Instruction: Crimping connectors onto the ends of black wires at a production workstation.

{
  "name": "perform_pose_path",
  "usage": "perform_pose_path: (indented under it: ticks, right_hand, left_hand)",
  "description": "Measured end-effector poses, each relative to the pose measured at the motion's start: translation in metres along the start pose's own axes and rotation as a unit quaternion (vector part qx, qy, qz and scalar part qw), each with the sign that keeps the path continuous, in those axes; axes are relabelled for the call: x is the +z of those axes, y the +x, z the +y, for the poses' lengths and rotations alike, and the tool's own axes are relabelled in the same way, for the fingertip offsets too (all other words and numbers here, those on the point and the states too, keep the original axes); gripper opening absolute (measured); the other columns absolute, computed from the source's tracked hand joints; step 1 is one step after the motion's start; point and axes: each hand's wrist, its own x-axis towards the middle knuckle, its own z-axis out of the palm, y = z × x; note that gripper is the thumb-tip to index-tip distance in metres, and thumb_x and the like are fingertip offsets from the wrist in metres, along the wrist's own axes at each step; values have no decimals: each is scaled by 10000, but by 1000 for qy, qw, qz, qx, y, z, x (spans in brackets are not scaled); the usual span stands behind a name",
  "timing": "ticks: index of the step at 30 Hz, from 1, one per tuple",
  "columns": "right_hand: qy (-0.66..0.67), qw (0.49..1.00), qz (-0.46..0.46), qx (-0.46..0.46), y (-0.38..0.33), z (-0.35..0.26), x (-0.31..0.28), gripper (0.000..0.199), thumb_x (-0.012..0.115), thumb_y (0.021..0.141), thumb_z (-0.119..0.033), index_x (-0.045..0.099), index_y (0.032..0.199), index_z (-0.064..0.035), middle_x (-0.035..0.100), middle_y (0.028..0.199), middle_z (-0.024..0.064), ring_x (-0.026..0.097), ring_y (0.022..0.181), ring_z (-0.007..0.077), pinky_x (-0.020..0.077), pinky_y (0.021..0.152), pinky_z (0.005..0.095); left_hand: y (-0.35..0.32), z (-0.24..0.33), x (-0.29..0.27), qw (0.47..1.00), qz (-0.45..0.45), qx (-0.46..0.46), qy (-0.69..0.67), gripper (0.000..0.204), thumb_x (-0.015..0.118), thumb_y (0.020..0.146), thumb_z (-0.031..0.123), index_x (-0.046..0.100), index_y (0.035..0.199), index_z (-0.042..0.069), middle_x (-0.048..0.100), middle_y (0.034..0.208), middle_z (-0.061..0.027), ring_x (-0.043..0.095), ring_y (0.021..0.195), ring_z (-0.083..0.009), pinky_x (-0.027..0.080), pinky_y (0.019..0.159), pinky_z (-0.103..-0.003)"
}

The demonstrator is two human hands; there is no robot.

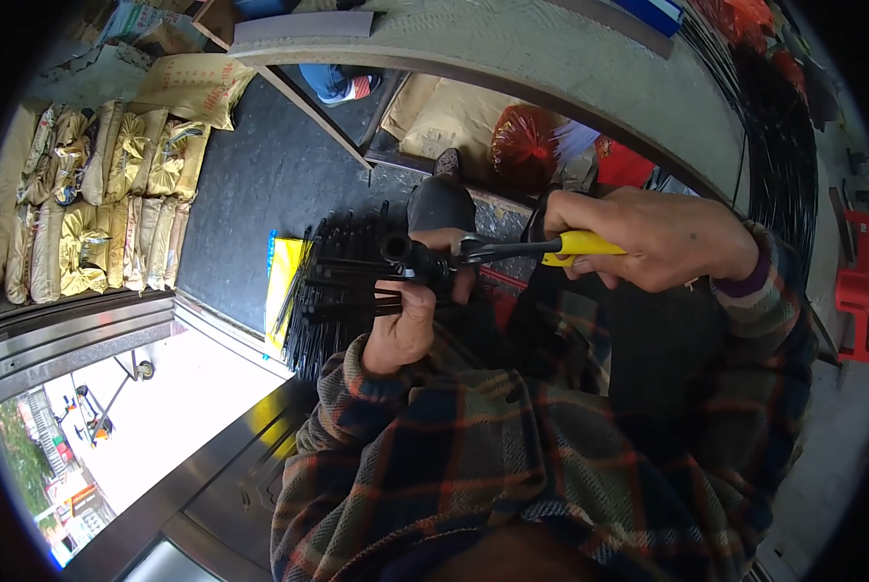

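My right hand is closed round the yellow handle of a pair of pliers. The dark jaws of the pliers meet a black part with a round hollow end, in front of my lap. From below, my left hand grips this black part, its thumb pressed against it. Several black rods stick out to the left from around the part. A large bundle of thin black rods lies just beyond my left hand. My fingers partly hide where the jaws bite.
A worktable spans the far side, with long black rods at its right. Under it sit a pale sack and a red plastic bag. Stacked wrapped bundles stand at the left. A red plastic stool is at the far right.
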Motion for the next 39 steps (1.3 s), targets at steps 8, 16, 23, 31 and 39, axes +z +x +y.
perform_pose_path:
  ticks: [8, 16, 23, 31, 39]
  right_hand:
    - [-48, 999, -14, -19, -10, 1, -3, 234, 491, 830, 8, 364, 1019, -45, 486, 604, 141, 532, 552, 326, 352, 487, 407]
    - [-167, 985, 37, -31, -8, 13, 10, 272, 508, 803, -5, 382, 1042, -34, 504, 642, 166, 560, 632, 356, 380, 523, 443]
    - [-348, 841, 414, -23, 14, 78, 16, 369, 671, 758, -335, 526, 1020, -121, 581, 930, 50, 606, 813, 281, 479, 638, 379]
    - [-533, 671, 515, 9, 24, 116, -41, 416, 665, 730, -338, 552, 1020, -63, 587, 1049, 72, 583, 998, 268, 500, 797, 355]
    - [1, 890, 420, -175, 62, 115, 141, 511, 619, 792, -474, 580, 1082, -55, 548, 1201, 155, 536, 1121, 266, 432, 948, 354]
  left_hand:
    - [-2, -4, 4, 997, -11, 40, -62, 573, 432, 913, 513, 511, 1115, -17, 514, 767, -34, 461, 702, -100, 379, 663, -265]
    - [1, -5, 10, 999, -20, 11, -27, 571, 361, 938, 493, 481, 1174, -12, 499, 742, -27, 457, 695, -91, 386, 665, -258]
    - [18, -31, 13, 982, 188, 21, -20, 698, 314, 915, 583, 424, 1221, -35, 524, 690, -80, 518, 641, -161, 430, 615, -289]
    - [27, -15, 13, 960, 195, 195, -46, 290, 501, 918, 321, 462, 963, 37, 497, 818, -73, 508, 752, -170, 441, 688, -323]
    - [57, -11, -84, 810, 184, 176, -528, 481, 501, 861, 534, 489, 955, 62, 484, 802, -38, 482, 743, -167, 439, 729, -315]
